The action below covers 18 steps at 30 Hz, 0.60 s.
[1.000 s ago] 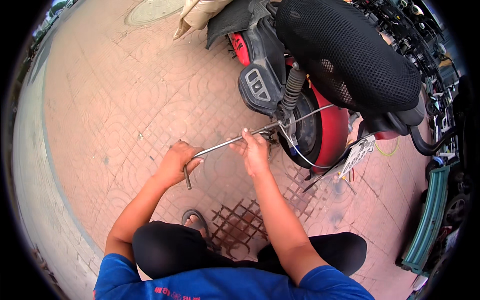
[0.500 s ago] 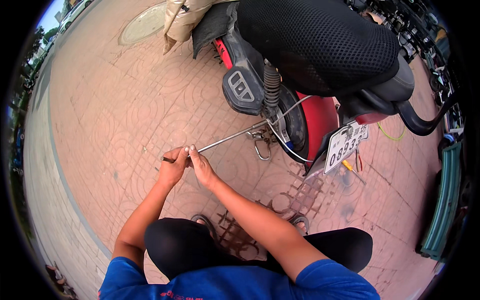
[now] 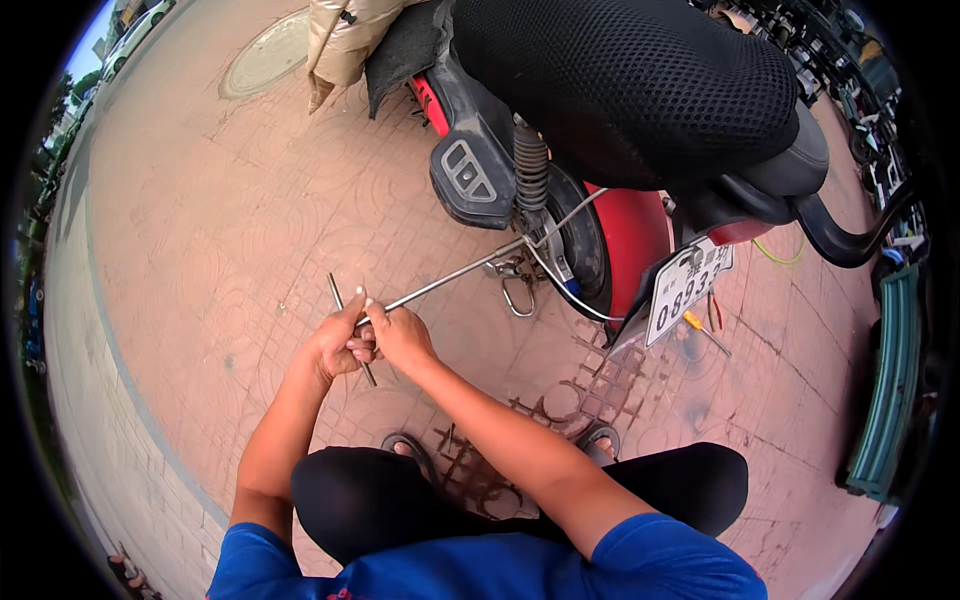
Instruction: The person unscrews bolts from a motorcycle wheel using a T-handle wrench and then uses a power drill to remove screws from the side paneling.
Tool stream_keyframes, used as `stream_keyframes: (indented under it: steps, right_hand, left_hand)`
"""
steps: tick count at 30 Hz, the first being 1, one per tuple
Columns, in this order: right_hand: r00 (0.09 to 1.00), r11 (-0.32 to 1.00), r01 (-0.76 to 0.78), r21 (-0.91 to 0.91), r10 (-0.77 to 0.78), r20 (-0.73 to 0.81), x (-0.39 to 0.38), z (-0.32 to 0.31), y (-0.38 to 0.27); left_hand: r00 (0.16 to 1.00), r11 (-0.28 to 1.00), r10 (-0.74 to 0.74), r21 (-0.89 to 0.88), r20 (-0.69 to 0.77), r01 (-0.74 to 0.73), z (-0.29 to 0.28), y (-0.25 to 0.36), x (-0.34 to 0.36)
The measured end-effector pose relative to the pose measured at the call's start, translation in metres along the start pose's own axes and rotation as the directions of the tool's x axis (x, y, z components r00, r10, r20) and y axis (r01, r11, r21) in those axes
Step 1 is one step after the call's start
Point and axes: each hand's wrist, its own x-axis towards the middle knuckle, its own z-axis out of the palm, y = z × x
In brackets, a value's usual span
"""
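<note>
2 hands on 1 tool: left hand (image 3: 335, 345) and right hand (image 3: 400, 335) are both closed around the crossbar end of a long metal T-handle wrench (image 3: 440, 283), knuckles touching, thumbs up near the joint. Short crossbar (image 3: 345, 318) pokes out above the left fingers and below them, so the grip sits right at the T, probably to get the most turning leverage on the shaft. From the fingers the shaft runs up and away to the right, its far end at the rear wheel hub (image 3: 525, 262) of the red scooter (image 3: 640, 230), just below the shock spring (image 3: 531, 170). Cannot tell if the socket is fully seated on a fastener; that end is too small. A thin grey cable (image 3: 575, 208) crosses just past the tool tip, and a metal hook-shaped piece (image 3: 517, 298) hangs under it. Black mesh seat (image 3: 640, 85) overhangs the wheel, which likely explains the long-reach tool and the low squat: knees (image 3: 380, 490) sit just behind the forearms, sandalled feet on the brick paving (image 3: 200, 220). A small yellow-handled screwdriver (image 3: 700, 330) lies well right of the fingers, under the plate (image 3: 690, 290).
</note>
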Motion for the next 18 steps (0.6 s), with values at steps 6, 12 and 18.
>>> stream_keyframes:
  steps: [6,12,18]
  right_hand:
    - [0.991,0.834,-0.108,0.541,0.134,-0.01,0.01,-0.004,0.025]
    - [0.992,0.555,-0.121,0.823,0.086,0.089,-0.003,-0.006,0.004]
    - [1.0,0.393,0.01,0.919,-0.006,-0.008,-0.002,-0.005,0.0]
  left_hand:
    - [0.676,0.628,0.722,0.55,-0.147,-0.551,-0.002,-0.025,-0.011]
    - [0.575,-0.341,0.686,0.895,0.445,-0.286,-0.014,-0.037,-0.042]
    - [0.887,0.845,0.456,0.35,-0.078,-0.404,-0.014,-0.025,-0.022]
